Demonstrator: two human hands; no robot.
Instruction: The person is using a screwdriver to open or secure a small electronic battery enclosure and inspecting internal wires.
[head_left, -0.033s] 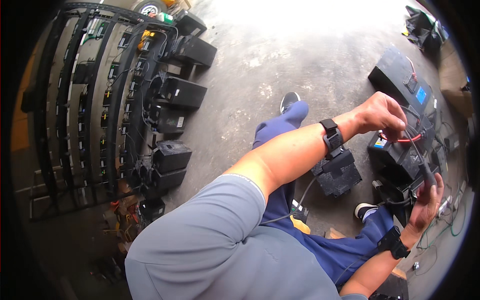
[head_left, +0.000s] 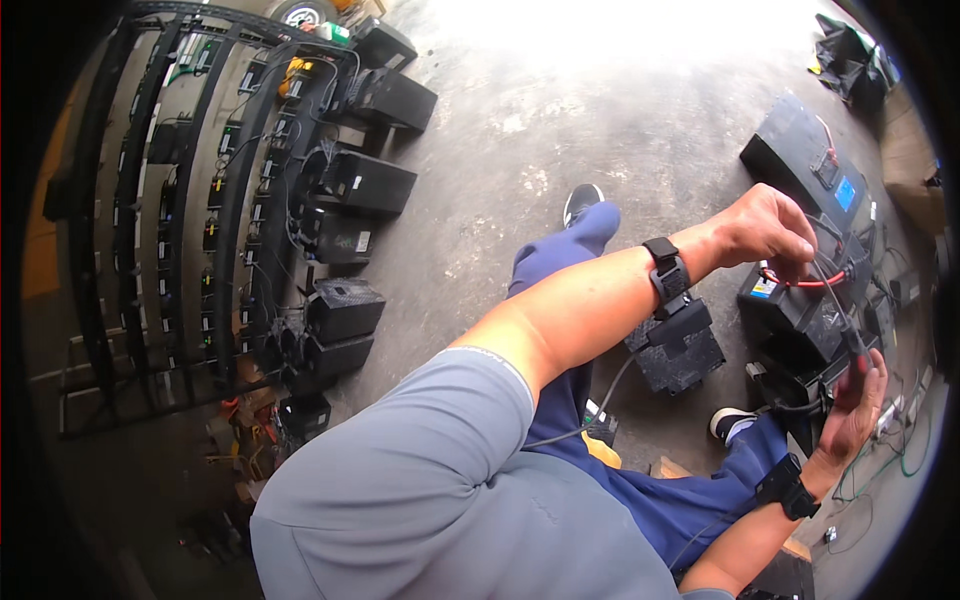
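Observation:
My left hand (head_left: pixel 775 228) is closed at the upper end of a long thin metal shaft, over a black battery box (head_left: pixel 795 318) with red cables. Its fingertips are pinched, though exactly what they grip is unclear. Below it, my right hand (head_left: pixel 852 410) holds the black-and-red handle (head_left: pixel 852 340) of what looks like a screwdriver, tilted with the shaft running upward. Another black box (head_left: pixel 668 348) sits by my leg, below my left wrist. A larger black box (head_left: pixel 795 150) with a blue label and red lead stands behind.
A black metal rack (head_left: pixel 130 220) of small devices and wiring fills the left, with a row of black boxes (head_left: pixel 365 180) beside it. My shoes rest on the concrete floor (head_left: pixel 510 110). A dark bag (head_left: pixel 845 70) lies at back right; loose cables (head_left: pixel 905 450) trail along the right.
The tool's handle appears turned slightly, showing more red. The view has shifted very slightly; both hands are in almost the same places.

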